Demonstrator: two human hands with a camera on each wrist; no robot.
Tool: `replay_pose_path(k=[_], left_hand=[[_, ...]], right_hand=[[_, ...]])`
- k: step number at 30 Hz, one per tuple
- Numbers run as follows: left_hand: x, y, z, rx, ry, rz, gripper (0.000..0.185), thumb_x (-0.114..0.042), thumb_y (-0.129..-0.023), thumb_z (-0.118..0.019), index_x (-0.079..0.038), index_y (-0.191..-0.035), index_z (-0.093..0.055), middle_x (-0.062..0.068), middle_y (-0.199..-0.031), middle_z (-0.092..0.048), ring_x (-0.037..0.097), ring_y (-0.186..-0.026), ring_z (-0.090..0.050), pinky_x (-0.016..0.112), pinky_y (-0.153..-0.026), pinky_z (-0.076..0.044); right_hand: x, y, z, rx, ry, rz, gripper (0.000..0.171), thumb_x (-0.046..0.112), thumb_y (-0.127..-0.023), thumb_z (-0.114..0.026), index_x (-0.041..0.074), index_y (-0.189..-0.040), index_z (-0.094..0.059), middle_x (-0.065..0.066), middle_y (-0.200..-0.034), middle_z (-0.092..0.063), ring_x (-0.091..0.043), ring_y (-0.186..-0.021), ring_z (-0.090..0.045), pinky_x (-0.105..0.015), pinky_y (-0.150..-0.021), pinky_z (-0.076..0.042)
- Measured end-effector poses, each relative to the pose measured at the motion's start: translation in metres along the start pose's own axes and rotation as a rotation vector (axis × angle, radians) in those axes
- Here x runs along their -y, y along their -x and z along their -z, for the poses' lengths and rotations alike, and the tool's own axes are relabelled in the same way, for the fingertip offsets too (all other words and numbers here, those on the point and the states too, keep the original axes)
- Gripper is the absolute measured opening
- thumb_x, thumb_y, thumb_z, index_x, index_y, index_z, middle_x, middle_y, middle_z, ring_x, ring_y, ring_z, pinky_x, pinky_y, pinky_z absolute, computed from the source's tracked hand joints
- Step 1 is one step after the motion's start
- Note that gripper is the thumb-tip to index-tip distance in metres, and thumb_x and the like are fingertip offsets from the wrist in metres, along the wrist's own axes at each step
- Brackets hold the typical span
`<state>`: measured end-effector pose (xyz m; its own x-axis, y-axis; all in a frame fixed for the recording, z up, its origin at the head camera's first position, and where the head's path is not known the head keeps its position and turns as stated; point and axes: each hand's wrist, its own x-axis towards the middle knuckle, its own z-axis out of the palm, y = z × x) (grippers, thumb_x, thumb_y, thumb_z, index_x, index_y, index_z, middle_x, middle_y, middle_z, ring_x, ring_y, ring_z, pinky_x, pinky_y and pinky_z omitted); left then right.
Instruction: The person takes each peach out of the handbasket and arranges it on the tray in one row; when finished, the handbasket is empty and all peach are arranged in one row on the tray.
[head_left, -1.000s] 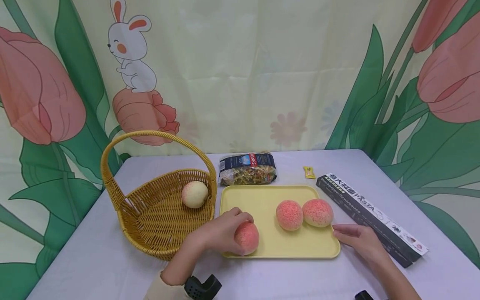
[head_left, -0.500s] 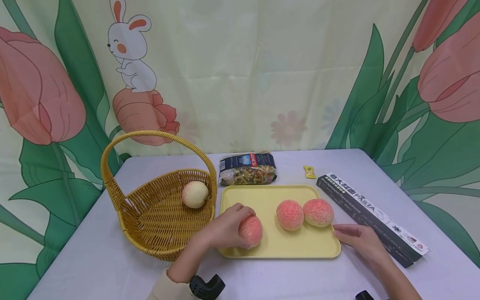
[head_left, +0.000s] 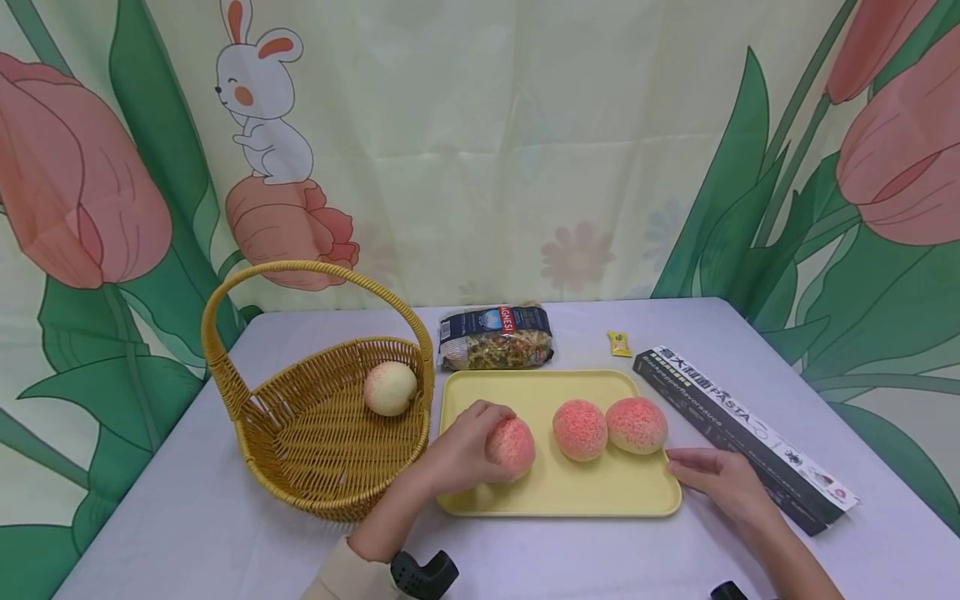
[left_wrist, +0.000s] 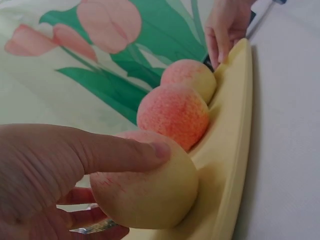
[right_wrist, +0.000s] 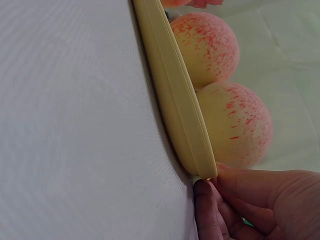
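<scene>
My left hand (head_left: 468,450) grips a pink peach (head_left: 513,450) over the left part of the yellow tray (head_left: 570,498). In the left wrist view the thumb lies across the upper side of this peach (left_wrist: 160,195), with the fingers curled beneath. Whether its underside touches the tray cannot be made out. Two more peaches, a middle one (head_left: 580,430) and a right one (head_left: 637,425), sit side by side towards the tray's right end. At that end my right hand (head_left: 720,479) pinches the tray's edge between thumb and fingers, as the right wrist view shows.
Left of the tray stands a wicker basket (head_left: 322,467) with a tall handle and one pale peach (head_left: 390,389) inside. Behind the tray lie a pasta bag (head_left: 497,337) and a small yellow packet (head_left: 618,344). A long black-and-white pasta box (head_left: 742,437) slants along the right.
My left hand has carried its peach a short way right and away from me, farther over the tray. The right hand and the other peaches stay where they were.
</scene>
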<state>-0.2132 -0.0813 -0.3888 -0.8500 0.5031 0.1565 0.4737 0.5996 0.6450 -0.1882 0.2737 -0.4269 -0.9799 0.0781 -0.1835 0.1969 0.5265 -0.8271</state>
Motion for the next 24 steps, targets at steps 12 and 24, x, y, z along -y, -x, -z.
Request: replay_pose_path(k=[12, 24], left_hand=[[0.005, -0.009, -0.016, -0.117, 0.07, -0.01, 0.06, -0.023, -0.068, -0.08, -0.01, -0.12, -0.053, 0.005, -0.114, -0.049, 0.018, -0.102, -0.05, 0.035, -0.085, -0.045], [0.005, -0.012, -0.031, -0.229, 0.145, 0.019, 0.06, -0.024, -0.07, -0.08, -0.011, -0.122, -0.052, 0.004, -0.118, -0.047, 0.019, -0.108, -0.047, 0.039, -0.087, -0.044]], right_hand=[[0.0, 0.001, 0.001, -0.005, 0.01, -0.007, 0.052, 0.033, -0.079, -0.071, -0.004, -0.115, -0.059, -0.019, -0.112, -0.061, -0.041, -0.115, -0.044, -0.056, -0.088, -0.033], [-0.001, 0.0, 0.0, -0.004, 0.013, 0.021, 0.05, 0.031, -0.08, -0.071, -0.004, -0.114, -0.06, -0.018, -0.111, -0.062, -0.04, -0.116, -0.043, -0.055, -0.091, -0.032]])
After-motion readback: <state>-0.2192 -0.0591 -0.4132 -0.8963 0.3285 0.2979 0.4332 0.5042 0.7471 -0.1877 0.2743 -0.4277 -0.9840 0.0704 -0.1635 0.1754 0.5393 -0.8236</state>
